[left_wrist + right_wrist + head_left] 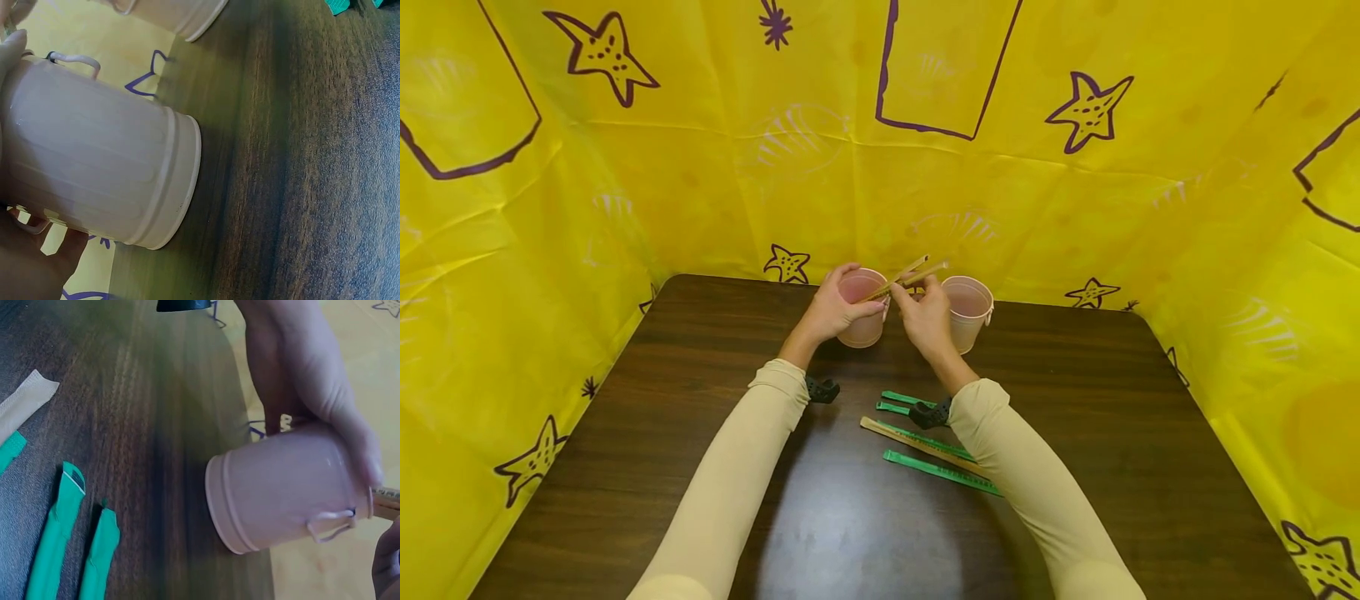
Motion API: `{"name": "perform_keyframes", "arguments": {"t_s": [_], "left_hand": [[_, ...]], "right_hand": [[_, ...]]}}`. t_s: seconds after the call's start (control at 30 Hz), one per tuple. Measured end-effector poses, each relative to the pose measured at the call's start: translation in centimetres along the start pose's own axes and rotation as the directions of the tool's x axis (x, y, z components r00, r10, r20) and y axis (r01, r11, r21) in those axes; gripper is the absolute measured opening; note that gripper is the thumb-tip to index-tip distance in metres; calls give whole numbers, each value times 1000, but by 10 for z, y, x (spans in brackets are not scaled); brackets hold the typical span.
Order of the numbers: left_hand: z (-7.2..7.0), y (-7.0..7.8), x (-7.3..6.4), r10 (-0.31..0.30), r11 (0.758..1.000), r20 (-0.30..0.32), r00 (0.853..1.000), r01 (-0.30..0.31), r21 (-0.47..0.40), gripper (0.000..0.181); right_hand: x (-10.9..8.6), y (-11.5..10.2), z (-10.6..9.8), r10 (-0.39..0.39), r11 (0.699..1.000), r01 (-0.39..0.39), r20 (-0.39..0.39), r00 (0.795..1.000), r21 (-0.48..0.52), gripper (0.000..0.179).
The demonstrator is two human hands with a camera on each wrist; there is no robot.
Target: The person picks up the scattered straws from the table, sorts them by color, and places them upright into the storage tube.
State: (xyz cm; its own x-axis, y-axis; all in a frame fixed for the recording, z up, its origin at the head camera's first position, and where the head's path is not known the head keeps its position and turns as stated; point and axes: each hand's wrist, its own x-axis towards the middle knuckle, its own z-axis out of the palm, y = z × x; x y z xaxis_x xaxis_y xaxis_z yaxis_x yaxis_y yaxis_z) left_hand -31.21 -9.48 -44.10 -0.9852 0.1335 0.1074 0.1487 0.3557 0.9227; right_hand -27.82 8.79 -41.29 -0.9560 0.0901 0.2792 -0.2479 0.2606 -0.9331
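From where I stand, the person's left hand (833, 312) comes first, wrapped around the side of the left bucket (861, 335), gripping it near the rim. I can't tell whether that bucket's base touches the table (737, 317) or hangs just off it. Over its mouth slant the 2 tan packets (919, 277), slim and crossing each other, lower ends at the left bucket and upper ends pointing away to the right. How far they reach inside is hidden from me.

Nearer the person, on the table, lie 4 green packets (940, 473) and 1 other tan packet (917, 445), roughly side by side, partly covered by the right forearm. Next along is the right hand (929, 318), pinching the 2 crossed packets between thumb and fingers above the gap separating the buckets. Just beyond it, the right bucket (967, 333) stands upright, untouched as far as I can see.

To my eye, the step in hand is working the tan pair at the left bucket's mouth. If they are meant to go in, the next move calls for a steeper slant, a steady left grip, and a release once their lower ends clear the rim.
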Motion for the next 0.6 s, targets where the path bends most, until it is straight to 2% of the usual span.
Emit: {"name": "perform_keyframes", "arguments": {"t_s": [0.3, 0.6], "left_hand": [[0, -1, 0, -4, 1000, 16, 1000, 4, -14, 93], [-1, -2, 0, -2, 1000, 24, 1000, 2, -13, 94]], "right_hand": [[-3, 3, 6, -3, 1000, 3, 26, 1000, -3, 26], [-9, 9, 0, -36, 998, 38, 37, 999, -56, 30]]}}
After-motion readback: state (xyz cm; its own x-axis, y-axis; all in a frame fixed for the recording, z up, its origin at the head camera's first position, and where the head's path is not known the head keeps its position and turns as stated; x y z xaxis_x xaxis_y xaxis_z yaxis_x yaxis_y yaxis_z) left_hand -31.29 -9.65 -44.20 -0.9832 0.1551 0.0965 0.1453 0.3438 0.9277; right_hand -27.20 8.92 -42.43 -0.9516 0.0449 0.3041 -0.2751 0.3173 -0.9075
